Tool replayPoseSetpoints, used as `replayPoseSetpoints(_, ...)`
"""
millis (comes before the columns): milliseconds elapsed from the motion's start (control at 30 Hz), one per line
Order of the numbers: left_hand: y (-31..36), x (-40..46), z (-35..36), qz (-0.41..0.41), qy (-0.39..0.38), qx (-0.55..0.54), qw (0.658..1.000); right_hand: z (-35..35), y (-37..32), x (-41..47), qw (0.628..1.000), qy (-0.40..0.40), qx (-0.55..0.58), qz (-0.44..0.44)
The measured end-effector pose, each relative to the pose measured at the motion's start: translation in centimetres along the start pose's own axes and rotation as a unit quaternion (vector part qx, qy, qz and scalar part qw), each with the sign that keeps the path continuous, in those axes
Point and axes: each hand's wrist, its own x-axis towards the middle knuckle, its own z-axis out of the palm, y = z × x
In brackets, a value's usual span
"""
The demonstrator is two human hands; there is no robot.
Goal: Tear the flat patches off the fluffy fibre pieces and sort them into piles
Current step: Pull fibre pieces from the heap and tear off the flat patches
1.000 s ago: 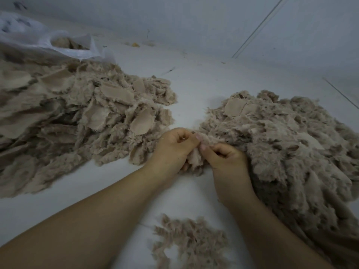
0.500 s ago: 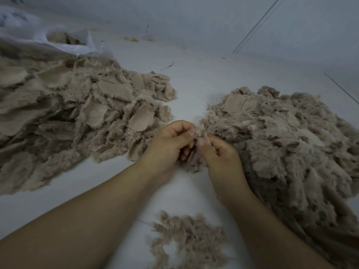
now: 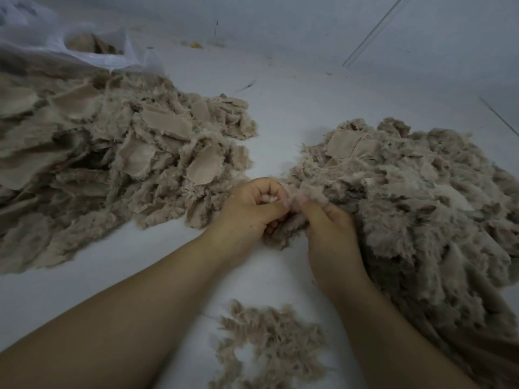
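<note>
Between my two hands is one beige fluffy fibre piece point(image 3: 289, 231), at the near left edge of the big right-hand pile of fluff point(image 3: 415, 209). My left hand point(image 3: 250, 214) pinches its top edge with curled fingers and thumb. My right hand point(image 3: 328, 231) pinches the same piece right beside it, thumbs almost touching. A large left-hand pile point(image 3: 112, 164) holds pieces with flat smooth patches showing. Near me lies a small heap of loose fluff point(image 3: 269, 343).
The piles lie on a white surface point(image 3: 280, 108). A white plastic bag point(image 3: 84, 43) with more beige material sits at the back left. A pale wall rises behind, with small debris along its foot.
Both hands stay pinched on the same piece at the edge of the right pile; the fingers have shifted slightly on it and the view has tipped a little.
</note>
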Motion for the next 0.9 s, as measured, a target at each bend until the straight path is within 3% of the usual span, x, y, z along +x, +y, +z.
replayPoseSetpoints(133, 0.3, -0.4, 0.5, 0.013, -0.007, 0.046, 0.999, -0.2, 0.0, 0.0, 1.0, -0.016, 0.014, -0.008)
replayPoseSetpoints(267, 0.6, -0.9, 0.7, 0.04, 0.035, 0.088, 0.995, -0.8, 0.4, 0.6, 0.998, -0.033, -0.054, 0.001)
replayPoseSetpoints(367, 0.5, -1.0, 0.4, 0.047, 0.071, 0.06, 0.995, -0.8, 0.2, 0.6, 0.996, -0.06, -0.07, -0.001)
replayPoseSetpoints(500, 0.3, -1.1, 0.2, 0.043, 0.081, 0.07, 0.993, -0.6, 0.1, 0.3, 0.986, -0.095, -0.122, -0.067)
replayPoseSetpoints(700, 0.1, -0.9, -0.3, 0.004, 0.129, 0.014, 0.992, -0.4, -0.1, -0.3, 0.995, -0.058, -0.08, -0.007)
replayPoseSetpoints(900, 0.2, -1.2, -0.2, -0.002, 0.126, 0.007, 0.992, -0.1, 0.1, -0.1, 0.984, -0.06, -0.157, -0.068)
